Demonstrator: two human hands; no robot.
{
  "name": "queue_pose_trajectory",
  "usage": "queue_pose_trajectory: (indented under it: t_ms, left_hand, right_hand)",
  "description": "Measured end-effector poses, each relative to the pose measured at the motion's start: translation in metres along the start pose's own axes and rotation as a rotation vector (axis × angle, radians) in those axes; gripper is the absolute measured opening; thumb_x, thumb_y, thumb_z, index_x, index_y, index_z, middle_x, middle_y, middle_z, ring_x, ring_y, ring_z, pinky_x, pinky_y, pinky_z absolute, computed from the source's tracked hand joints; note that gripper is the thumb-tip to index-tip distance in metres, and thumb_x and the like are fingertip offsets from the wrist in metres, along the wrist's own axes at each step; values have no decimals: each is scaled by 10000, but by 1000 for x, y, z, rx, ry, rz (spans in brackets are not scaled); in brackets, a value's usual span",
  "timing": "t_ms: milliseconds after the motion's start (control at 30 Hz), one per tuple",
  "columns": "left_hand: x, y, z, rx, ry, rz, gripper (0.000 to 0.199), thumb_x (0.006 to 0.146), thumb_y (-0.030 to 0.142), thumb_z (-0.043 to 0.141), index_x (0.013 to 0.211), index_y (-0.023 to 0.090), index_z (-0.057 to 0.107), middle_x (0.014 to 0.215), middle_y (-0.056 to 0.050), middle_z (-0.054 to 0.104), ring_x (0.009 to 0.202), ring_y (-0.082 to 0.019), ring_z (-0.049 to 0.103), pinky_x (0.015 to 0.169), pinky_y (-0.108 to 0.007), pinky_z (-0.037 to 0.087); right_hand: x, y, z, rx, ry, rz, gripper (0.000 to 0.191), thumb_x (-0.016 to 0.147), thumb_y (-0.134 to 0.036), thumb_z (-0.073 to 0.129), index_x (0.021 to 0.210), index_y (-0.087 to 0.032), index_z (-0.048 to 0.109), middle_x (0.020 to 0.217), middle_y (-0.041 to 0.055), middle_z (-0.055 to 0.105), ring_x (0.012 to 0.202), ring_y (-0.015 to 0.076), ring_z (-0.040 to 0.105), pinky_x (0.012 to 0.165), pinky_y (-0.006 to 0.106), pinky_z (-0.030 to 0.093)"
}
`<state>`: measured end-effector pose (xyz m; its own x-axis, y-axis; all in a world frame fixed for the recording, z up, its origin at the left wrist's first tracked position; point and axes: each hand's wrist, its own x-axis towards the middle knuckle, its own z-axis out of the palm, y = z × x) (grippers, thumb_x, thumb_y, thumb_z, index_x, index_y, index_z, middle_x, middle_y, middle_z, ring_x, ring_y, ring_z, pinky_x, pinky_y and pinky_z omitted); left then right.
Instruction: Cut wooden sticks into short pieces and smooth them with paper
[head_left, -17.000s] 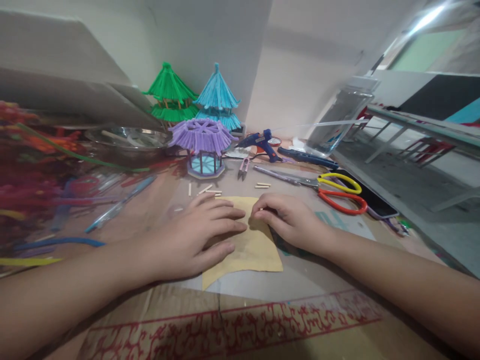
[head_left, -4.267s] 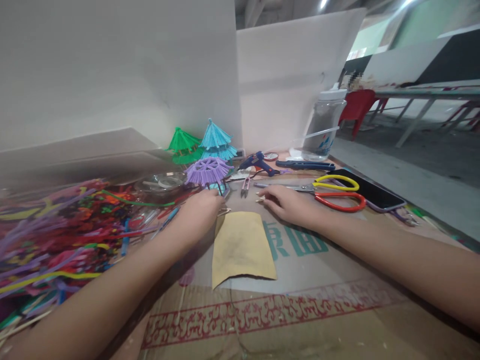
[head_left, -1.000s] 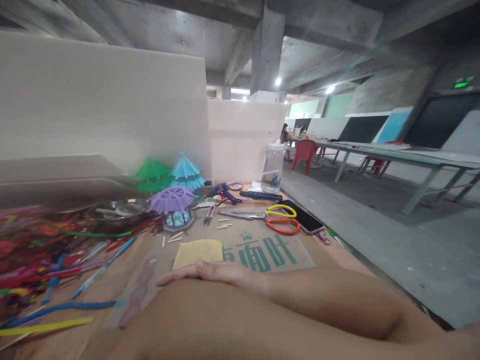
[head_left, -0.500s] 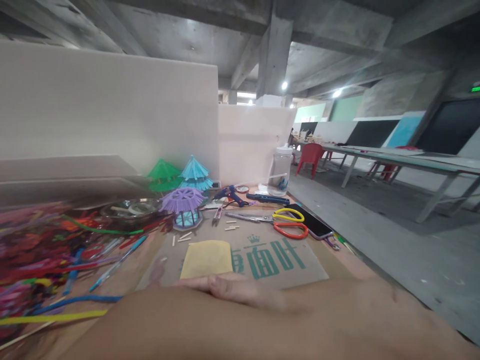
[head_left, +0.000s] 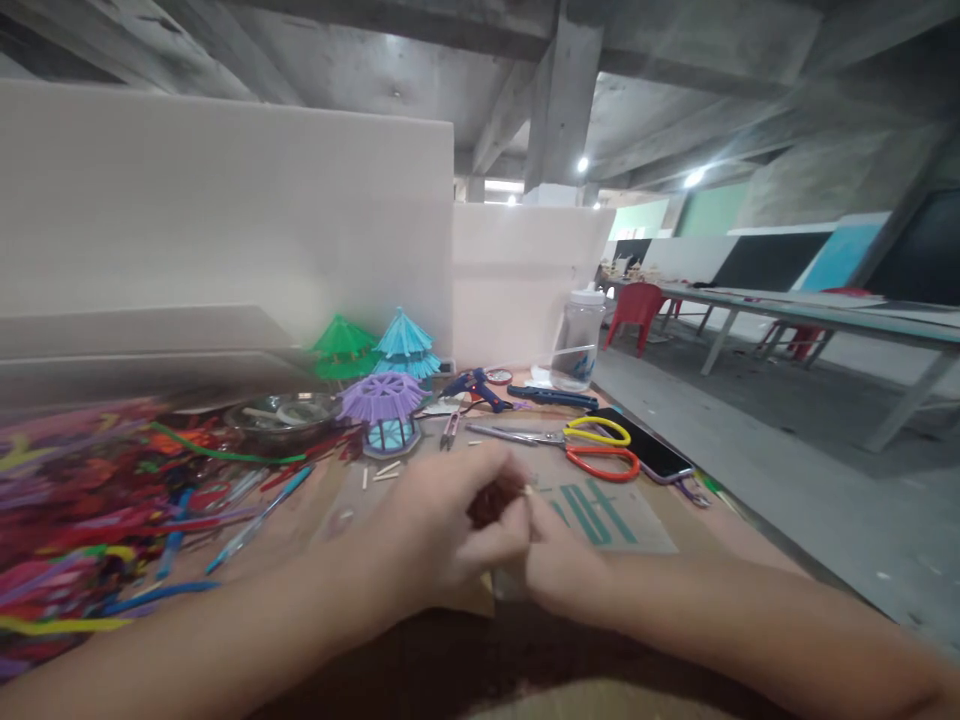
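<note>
Both hands meet over the printed sheet at the middle of the table. My left hand is curled, its thumb and fingers pinched on something too small to make out. My right hand touches it from the right, fingers pressed together near a tiny pale tip; what it holds is hidden. Below my left hand an edge of yellowish paper shows. Beyond the hands stands a small pavilion with a purple roof and light blue walls. Short pale sticks lie in front of it.
Scissors, a phone, a glue gun, a dark blue cutter and a bottle are at the back right. Green and blue roofs stand behind. Colourful strips and a metal bowl lie left.
My hands have come together above the sheet, raised and pinching. Earlier one hand lay low by the yellow paper with a forearm across the front. The view has shifted slightly left.
</note>
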<state>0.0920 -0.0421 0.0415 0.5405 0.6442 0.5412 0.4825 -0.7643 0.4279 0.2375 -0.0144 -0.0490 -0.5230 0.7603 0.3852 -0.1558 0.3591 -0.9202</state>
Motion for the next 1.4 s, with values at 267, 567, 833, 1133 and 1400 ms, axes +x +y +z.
queue_pose_trajectory:
  t_ms: [267,567,833,1133,1400]
  left_hand:
    - [-43,-55,15,-195,105,-226,102,877,208,572,824,185,656,698,36,666,636,-110,605,587,-200,445]
    - [-57,-73,23,-328,94,-265,146,946,247,625,840,191,709,766,25,728,711,-114,645,655,-214,463]
    - [-62,-91,25,-147,-40,-200,187,975,286,605,838,196,696,849,-10,734,818,-174,663,763,-306,497]
    - [-77,-115,25,241,-263,-109,303,899,368,616,1114,166,686,1200,-111,682,1147,-312,607,1001,-504,489]
    - [-78,-115,27,289,-257,-82,387,913,389,593,1209,147,651,1283,-139,645,1211,-335,576,1041,-525,471]
  right_hand:
    - [4,4,0,147,41,215,415,852,-581,744,888,-187,620,774,-2,672,697,128,641,680,271,537]
    - [5,2,3,260,124,298,338,833,-433,818,938,-202,595,710,-33,720,638,95,693,628,214,552]
    - [18,15,-14,202,157,349,354,834,-498,767,857,-199,580,656,-21,690,535,93,609,532,207,479]
    - [32,22,-48,-947,-142,112,139,935,-161,518,889,-194,645,887,69,714,846,197,634,781,324,475]
    - [34,19,-43,-798,-217,180,188,970,-245,548,934,-191,724,895,47,754,827,164,675,753,272,481]
